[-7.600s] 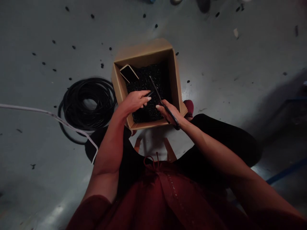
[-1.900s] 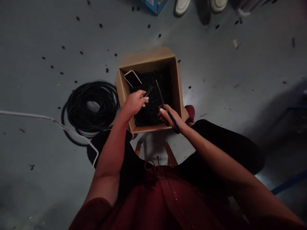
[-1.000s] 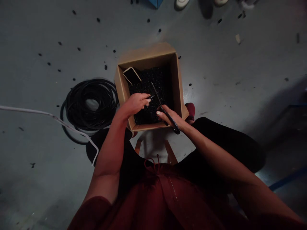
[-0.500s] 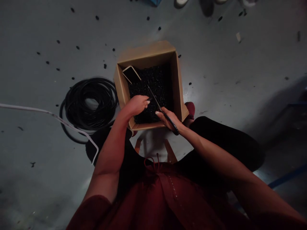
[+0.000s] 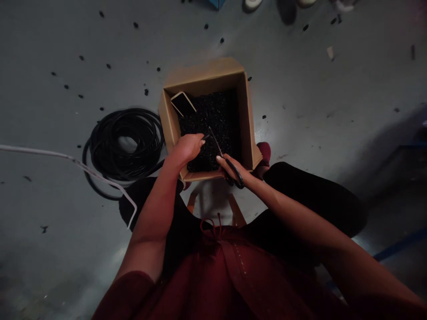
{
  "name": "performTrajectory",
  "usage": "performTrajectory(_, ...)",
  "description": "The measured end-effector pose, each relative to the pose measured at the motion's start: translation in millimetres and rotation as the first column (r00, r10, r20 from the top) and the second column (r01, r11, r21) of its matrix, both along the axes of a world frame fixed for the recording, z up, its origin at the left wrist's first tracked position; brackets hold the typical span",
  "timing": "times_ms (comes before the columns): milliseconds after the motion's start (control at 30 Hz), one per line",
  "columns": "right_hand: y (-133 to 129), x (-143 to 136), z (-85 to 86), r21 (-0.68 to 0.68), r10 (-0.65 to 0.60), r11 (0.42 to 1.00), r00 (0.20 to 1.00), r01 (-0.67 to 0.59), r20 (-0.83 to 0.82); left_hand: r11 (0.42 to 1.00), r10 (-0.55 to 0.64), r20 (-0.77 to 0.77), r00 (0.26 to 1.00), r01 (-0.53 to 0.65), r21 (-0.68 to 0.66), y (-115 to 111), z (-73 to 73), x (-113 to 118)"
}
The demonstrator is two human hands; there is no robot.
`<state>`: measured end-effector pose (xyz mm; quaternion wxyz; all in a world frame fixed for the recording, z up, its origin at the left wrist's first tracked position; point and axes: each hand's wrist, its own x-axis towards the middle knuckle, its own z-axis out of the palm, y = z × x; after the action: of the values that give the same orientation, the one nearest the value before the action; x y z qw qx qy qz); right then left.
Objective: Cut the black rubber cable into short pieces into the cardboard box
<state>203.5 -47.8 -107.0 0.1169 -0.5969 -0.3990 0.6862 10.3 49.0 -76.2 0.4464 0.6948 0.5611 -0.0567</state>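
Note:
Over a cardboard box (image 5: 249,120), my left hand (image 5: 190,146) is closed around a black hose (image 5: 207,136), whose short end pokes out past the fingertips. My right hand (image 5: 233,166) grips a pair of scissors (image 5: 216,143) by the black handles, the blades pointing up and left close to the hose end. Below both hands, small black cut pieces (image 5: 220,115) cover the bottom of the box. A flat dark panel with a pale edge (image 5: 183,104) leans in the box's far left corner.
A coil of black hose (image 5: 100,142) lies on the floor left of the box. A pale cable (image 5: 83,166) crosses in front of it. Small black pieces (image 5: 108,66) are scattered over the floor. Shoes of other people (image 5: 251,4) show at the top edge.
The scissors have drawn back slightly towards me, and their handles have come apart. The hose end at my left fingertips shows more plainly. The box and coil stay in place.

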Motion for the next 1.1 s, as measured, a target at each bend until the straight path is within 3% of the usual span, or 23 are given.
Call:
performTrajectory(100, 5, 1, 2.6, 0.016, -0.048, 0.999, 0.999, 0.048, -0.018, 0.997, 0.054, -0.082, 0.995, -0.049, 0.066, 5, 10.9, 3)
performTrajectory(267, 12, 4, 11.7, 0.088, -0.05, 0.995, 0.998, 0.052, -0.03, 0.983, 0.178, -0.02, 0.984, -0.177, 0.041, 10, 18.1, 4)
performTrajectory(433, 14, 8, 16.5, 0.218, 0.044, 0.974, 0.998, -0.054, 0.05, 0.987, 0.158, 0.046, 0.986, -0.157, -0.017, 10, 20.3, 4)
performTrajectory(633, 17, 11, 19.4, 0.202, 0.088, 0.974, 0.993, -0.103, 0.08, 0.984, 0.177, 0.127, 0.976, -0.175, -0.027, 12, 19.3, 3)
performTrajectory(1100, 22, 19, 26.4, 0.259, 0.159, 0.951, 0.986, -0.167, 0.05, 0.994, 0.097, 0.216, 0.972, -0.084, -0.068, 13, 22.6, 3)
